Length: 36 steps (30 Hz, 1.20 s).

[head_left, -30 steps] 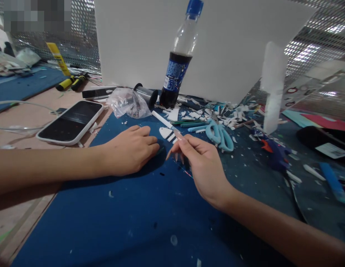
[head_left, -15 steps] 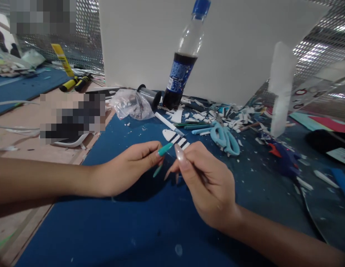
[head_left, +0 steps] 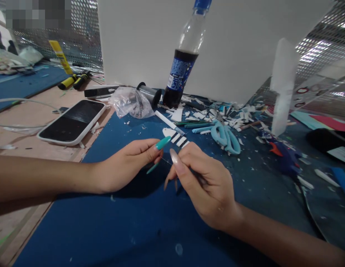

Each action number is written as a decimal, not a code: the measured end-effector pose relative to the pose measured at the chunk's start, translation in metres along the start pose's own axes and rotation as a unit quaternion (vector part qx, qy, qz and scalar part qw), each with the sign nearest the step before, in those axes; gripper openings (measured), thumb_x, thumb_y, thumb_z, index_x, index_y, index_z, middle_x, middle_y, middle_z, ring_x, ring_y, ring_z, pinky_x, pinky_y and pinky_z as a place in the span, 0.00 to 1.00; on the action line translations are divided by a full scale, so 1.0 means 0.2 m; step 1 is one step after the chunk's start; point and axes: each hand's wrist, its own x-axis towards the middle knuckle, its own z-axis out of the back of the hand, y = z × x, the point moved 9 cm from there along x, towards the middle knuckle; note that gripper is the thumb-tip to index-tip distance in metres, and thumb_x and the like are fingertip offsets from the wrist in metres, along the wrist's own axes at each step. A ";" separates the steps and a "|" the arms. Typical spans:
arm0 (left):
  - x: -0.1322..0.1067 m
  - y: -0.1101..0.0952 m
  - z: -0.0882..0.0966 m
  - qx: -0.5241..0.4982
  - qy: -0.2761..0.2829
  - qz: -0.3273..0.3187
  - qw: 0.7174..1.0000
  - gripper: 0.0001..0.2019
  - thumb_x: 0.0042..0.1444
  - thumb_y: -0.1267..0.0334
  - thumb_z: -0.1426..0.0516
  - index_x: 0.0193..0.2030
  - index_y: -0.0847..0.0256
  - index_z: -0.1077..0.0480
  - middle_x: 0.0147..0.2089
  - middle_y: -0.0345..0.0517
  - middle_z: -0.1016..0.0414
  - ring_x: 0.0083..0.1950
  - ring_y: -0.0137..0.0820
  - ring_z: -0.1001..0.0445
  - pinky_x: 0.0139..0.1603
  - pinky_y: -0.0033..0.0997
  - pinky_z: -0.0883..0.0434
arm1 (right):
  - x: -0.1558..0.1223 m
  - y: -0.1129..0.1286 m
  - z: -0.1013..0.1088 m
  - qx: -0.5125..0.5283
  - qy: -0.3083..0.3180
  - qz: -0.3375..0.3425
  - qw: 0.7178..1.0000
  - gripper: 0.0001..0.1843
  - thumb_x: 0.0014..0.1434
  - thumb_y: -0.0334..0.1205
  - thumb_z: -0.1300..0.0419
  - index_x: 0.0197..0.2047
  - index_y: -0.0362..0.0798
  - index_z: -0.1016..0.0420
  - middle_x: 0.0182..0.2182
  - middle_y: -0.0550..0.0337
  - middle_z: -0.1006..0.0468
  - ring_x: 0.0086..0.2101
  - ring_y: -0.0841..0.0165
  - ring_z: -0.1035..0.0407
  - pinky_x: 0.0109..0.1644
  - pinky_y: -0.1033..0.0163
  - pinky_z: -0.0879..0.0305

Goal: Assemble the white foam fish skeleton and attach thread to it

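A thin, pale thread (head_left: 167,161) spans the small gap between my two hands, over the blue mat (head_left: 128,226). My left hand (head_left: 133,161), with long green nails, pinches one end between thumb and fingers. The other end runs into the pinch of my right hand (head_left: 207,180), whose thumb presses on the curled index finger. Just beyond the fingertips lie white cut pieces (head_left: 169,132), a rounded one and several short strips in a row. A thin white stick (head_left: 165,120) rests beside them.
Behind stand a cola bottle (head_left: 180,70), a spool (head_left: 150,94) and a crumpled plastic bag (head_left: 130,104). Light-blue scissors (head_left: 225,137) lie among white scraps. A glue gun (head_left: 285,155) with its cord is at right, a phone (head_left: 73,120) at left. A white board (head_left: 139,40) closes the back.
My hands have moved slightly apart, the left one a little to the left, and the thread between them shows more clearly. The view has shifted slightly.
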 end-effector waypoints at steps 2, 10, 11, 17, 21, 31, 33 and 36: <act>0.00 -0.01 0.01 0.004 -0.006 -0.007 1.000 0.16 0.63 0.56 0.56 0.27 0.61 0.41 0.25 0.37 0.42 0.27 0.24 0.42 0.29 0.25 0.38 | 0.00 0.00 0.00 0.006 0.004 -0.001 1.000 0.17 0.60 0.28 0.50 0.22 0.45 0.29 0.20 0.60 0.31 0.27 0.71 0.36 0.34 0.62 0.38; 0.00 0.00 -0.01 -0.017 0.011 -0.005 1.000 0.15 0.63 0.56 0.55 0.28 0.62 0.40 0.26 0.37 0.41 0.28 0.24 0.40 0.31 0.25 0.39 | 0.00 0.00 -0.01 -0.005 0.004 0.006 1.000 0.17 0.59 0.26 0.50 0.21 0.44 0.30 0.19 0.60 0.32 0.25 0.72 0.36 0.33 0.63 0.39; 0.00 0.00 -0.01 -0.021 0.012 -0.002 1.000 0.16 0.63 0.56 0.55 0.28 0.62 0.40 0.26 0.36 0.41 0.28 0.24 0.40 0.31 0.25 0.39 | 0.00 0.00 -0.01 -0.006 0.005 0.007 1.000 0.17 0.59 0.26 0.50 0.21 0.44 0.30 0.19 0.60 0.32 0.25 0.72 0.36 0.33 0.63 0.39; 0.01 0.01 -0.01 -0.030 0.018 0.006 0.999 0.15 0.63 0.57 0.55 0.29 0.63 0.40 0.26 0.36 0.42 0.28 0.23 0.42 0.32 0.24 0.41 | 0.00 0.00 0.00 -0.005 -0.003 0.013 1.000 0.17 0.59 0.26 0.49 0.21 0.43 0.29 0.19 0.59 0.31 0.26 0.72 0.36 0.34 0.64 0.38; 0.01 0.01 -0.02 -0.028 0.020 0.008 0.999 0.15 0.63 0.57 0.55 0.29 0.63 0.39 0.26 0.35 0.42 0.28 0.23 0.42 0.32 0.24 0.42 | 0.01 -0.01 -0.01 -0.004 0.000 0.013 1.000 0.17 0.59 0.26 0.50 0.21 0.42 0.29 0.19 0.59 0.31 0.26 0.73 0.36 0.34 0.65 0.38; 0.00 0.01 -0.01 -0.029 0.022 0.000 0.999 0.15 0.63 0.57 0.55 0.30 0.63 0.39 0.26 0.35 0.42 0.28 0.22 0.43 0.32 0.24 0.42 | 0.00 0.00 -0.01 0.000 0.006 0.014 1.000 0.18 0.59 0.26 0.50 0.21 0.40 0.28 0.19 0.58 0.31 0.26 0.73 0.36 0.34 0.65 0.39; 0.00 0.01 -0.01 -0.026 0.020 0.001 0.999 0.15 0.63 0.57 0.55 0.30 0.63 0.39 0.26 0.35 0.42 0.28 0.23 0.43 0.32 0.24 0.42 | 0.01 0.00 -0.01 -0.002 0.004 0.015 1.000 0.17 0.59 0.26 0.50 0.21 0.40 0.28 0.19 0.58 0.32 0.25 0.74 0.37 0.34 0.65 0.39; 0.00 0.01 -0.01 -0.021 0.018 0.001 1.000 0.15 0.63 0.57 0.55 0.29 0.63 0.39 0.26 0.35 0.42 0.28 0.23 0.42 0.32 0.24 0.41 | 0.00 0.00 -0.01 -0.003 0.003 0.017 1.000 0.17 0.59 0.26 0.50 0.21 0.40 0.28 0.19 0.58 0.32 0.25 0.74 0.37 0.33 0.65 0.39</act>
